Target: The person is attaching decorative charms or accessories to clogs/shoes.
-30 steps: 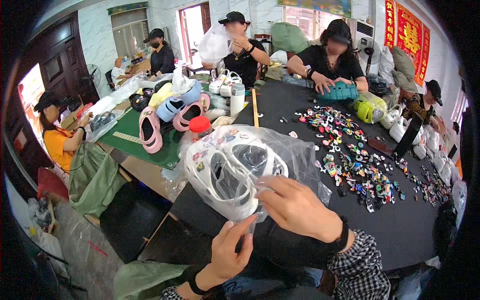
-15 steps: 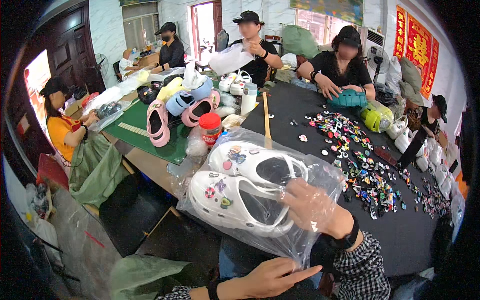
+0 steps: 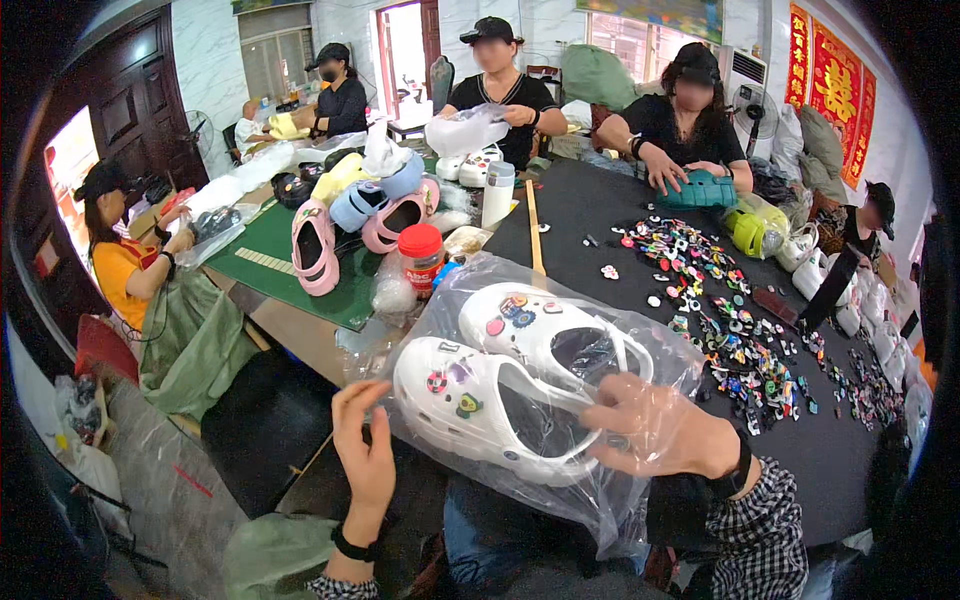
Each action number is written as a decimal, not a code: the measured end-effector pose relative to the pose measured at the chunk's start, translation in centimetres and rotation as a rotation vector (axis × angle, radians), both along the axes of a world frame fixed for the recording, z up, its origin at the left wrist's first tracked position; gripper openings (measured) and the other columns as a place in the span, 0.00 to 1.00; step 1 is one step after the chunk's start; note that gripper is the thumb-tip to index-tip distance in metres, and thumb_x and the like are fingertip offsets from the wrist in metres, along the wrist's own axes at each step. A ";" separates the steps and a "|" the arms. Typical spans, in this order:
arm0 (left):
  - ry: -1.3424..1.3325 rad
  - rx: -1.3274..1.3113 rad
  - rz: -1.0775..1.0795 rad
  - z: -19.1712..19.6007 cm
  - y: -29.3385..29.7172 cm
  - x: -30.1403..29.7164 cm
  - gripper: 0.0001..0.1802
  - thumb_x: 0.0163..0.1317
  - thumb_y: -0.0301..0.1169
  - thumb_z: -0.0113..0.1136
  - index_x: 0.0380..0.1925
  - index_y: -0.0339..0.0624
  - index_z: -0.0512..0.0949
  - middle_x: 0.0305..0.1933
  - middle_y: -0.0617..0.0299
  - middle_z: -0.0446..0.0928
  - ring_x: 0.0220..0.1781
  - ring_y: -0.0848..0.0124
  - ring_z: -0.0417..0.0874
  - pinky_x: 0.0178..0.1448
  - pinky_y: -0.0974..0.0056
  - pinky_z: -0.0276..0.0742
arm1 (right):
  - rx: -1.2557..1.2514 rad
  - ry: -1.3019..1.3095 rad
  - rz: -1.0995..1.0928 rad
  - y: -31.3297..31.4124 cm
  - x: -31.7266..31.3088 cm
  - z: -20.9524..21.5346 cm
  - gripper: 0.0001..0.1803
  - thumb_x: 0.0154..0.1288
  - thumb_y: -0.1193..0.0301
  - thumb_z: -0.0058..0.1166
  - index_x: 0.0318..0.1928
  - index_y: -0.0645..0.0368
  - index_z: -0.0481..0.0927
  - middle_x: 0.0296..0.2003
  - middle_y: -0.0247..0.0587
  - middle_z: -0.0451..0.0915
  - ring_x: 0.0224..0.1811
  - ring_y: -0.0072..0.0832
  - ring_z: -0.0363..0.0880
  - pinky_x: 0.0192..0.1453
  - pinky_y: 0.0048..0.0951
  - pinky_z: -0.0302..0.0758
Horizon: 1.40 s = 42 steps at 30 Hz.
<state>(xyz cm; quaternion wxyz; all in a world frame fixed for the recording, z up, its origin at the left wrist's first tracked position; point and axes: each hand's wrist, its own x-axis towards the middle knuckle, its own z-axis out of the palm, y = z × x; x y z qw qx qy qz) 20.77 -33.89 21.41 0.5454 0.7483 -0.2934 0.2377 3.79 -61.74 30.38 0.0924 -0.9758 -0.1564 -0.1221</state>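
Now our left hand (image 3: 365,450) is open, fingers spread, holding nothing, just beside the clear plastic bag (image 3: 560,400). Our right hand (image 3: 655,432) is inside this bag and grips the white clogs (image 3: 500,385) near the table edge (image 3: 300,340). Farther, small charms (image 3: 730,310) cover the black tabletop.

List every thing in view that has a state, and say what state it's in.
Clear plastic bag: open, right hand inside it
White clogs: paired, bagged, charms attached
Left hand: open, at the bag's edge
Red-lidded jar: closed, upright
Pink clogs: unbagged, on green mat
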 end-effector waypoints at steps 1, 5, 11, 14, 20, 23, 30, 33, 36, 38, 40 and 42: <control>-0.004 -0.002 -0.005 -0.5 -0.1 1.1 0.14 0.65 0.21 0.51 0.49 0.34 0.78 0.49 0.53 0.74 0.53 0.59 0.75 0.59 0.59 0.70 | -0.008 0.022 -0.026 0.3 -0.5 0.3 0.16 0.58 0.62 0.59 0.44 0.53 0.74 0.35 0.44 0.72 0.39 0.44 0.77 0.35 0.44 0.79; 0.162 0.039 -0.113 -1.1 -0.1 4.4 0.17 0.71 0.27 0.47 0.56 0.31 0.74 0.53 0.50 0.76 0.56 0.59 0.76 0.64 0.60 0.68 | -0.065 0.060 -0.058 0.8 -1.7 0.3 0.21 0.61 0.54 0.61 0.46 0.53 0.75 0.37 0.46 0.73 0.40 0.45 0.76 0.37 0.43 0.78; 0.394 0.204 -0.321 0.3 -1.2 4.1 0.26 0.76 0.37 0.45 0.64 0.27 0.66 0.61 0.44 0.75 0.63 0.63 0.74 0.68 0.62 0.64 | 0.000 0.044 0.029 -0.6 -3.4 -0.7 0.29 0.51 0.46 0.68 0.43 0.54 0.78 0.41 0.47 0.74 0.44 0.43 0.75 0.46 0.41 0.75; 0.440 0.131 -0.342 -1.2 -1.8 4.8 0.25 0.75 0.37 0.46 0.65 0.29 0.66 0.58 0.47 0.77 0.60 0.66 0.76 0.66 0.63 0.66 | 0.073 -0.131 0.086 -0.8 -5.1 -2.7 0.31 0.48 0.45 0.70 0.43 0.55 0.79 0.42 0.45 0.74 0.42 0.41 0.74 0.44 0.39 0.74; 0.701 0.133 -0.580 0.1 -2.7 3.6 0.18 0.75 0.33 0.46 0.55 0.35 0.78 0.30 0.66 0.78 0.29 0.78 0.75 0.36 0.73 0.72 | 0.132 -0.240 0.116 -3.7 -9.0 -2.8 0.28 0.47 0.41 0.67 0.28 0.53 0.79 0.31 0.37 0.76 0.33 0.38 0.73 0.35 0.34 0.70; 0.752 -0.187 -0.432 -0.4 -2.7 4.1 0.13 0.73 0.33 0.49 0.44 0.38 0.81 0.30 0.68 0.76 0.31 0.79 0.74 0.36 0.73 0.70 | 0.252 -0.338 -0.077 -4.4 -11.4 -2.3 0.32 0.55 0.36 0.54 0.17 0.52 0.73 0.25 0.35 0.74 0.26 0.35 0.66 0.29 0.33 0.62; 0.464 -0.859 -0.341 -0.2 0.3 10.3 0.19 0.72 0.35 0.49 0.58 0.38 0.70 0.60 0.57 0.73 0.62 0.66 0.73 0.66 0.58 0.69 | 0.487 -0.711 -0.604 -3.8 -17.4 -2.9 0.19 0.60 0.63 0.48 0.16 0.59 0.69 0.20 0.39 0.67 0.25 0.37 0.65 0.29 0.34 0.61; 0.214 -0.884 -0.224 2.8 -0.8 8.6 0.27 0.74 0.33 0.45 0.70 0.38 0.56 0.72 0.55 0.58 0.75 0.65 0.57 0.78 0.57 0.50 | 0.468 -0.783 -0.702 -3.2 -15.6 -0.9 0.20 0.63 0.63 0.46 0.17 0.61 0.66 0.19 0.40 0.64 0.25 0.34 0.62 0.31 0.33 0.58; 0.103 -0.457 -0.153 1.6 -1.7 7.2 0.31 0.74 0.32 0.43 0.74 0.37 0.49 0.76 0.54 0.52 0.78 0.64 0.53 0.78 0.57 0.47 | 0.409 -0.910 -0.668 -3.1 -14.9 -1.4 0.19 0.66 0.67 0.44 0.18 0.63 0.68 0.20 0.39 0.64 0.26 0.33 0.61 0.32 0.34 0.57; 0.282 -0.433 -0.285 1.5 -3.7 5.0 0.35 0.72 0.28 0.45 0.75 0.37 0.45 0.79 0.52 0.47 0.80 0.63 0.47 0.79 0.58 0.44 | 0.539 -0.721 -0.701 -1.1 -13.7 -1.6 0.15 0.64 0.69 0.54 0.21 0.62 0.73 0.22 0.41 0.68 0.27 0.36 0.66 0.33 0.37 0.63; 0.496 -0.188 -0.431 -0.2 -3.8 3.7 0.36 0.70 0.25 0.48 0.75 0.37 0.48 0.79 0.50 0.45 0.81 0.61 0.44 0.79 0.56 0.42 | 0.288 -0.388 -0.535 0.3 -11.9 -1.0 0.10 0.56 0.68 0.65 0.27 0.59 0.79 0.24 0.40 0.71 0.30 0.37 0.72 0.33 0.38 0.69; 0.531 -0.157 -0.445 -1.1 -3.4 2.4 0.36 0.69 0.24 0.49 0.74 0.38 0.49 0.80 0.49 0.44 0.81 0.59 0.43 0.79 0.55 0.42 | 0.226 -0.270 -0.484 2.2 -11.0 -0.7 0.15 0.50 0.61 0.71 0.31 0.56 0.81 0.25 0.37 0.72 0.31 0.36 0.74 0.31 0.35 0.72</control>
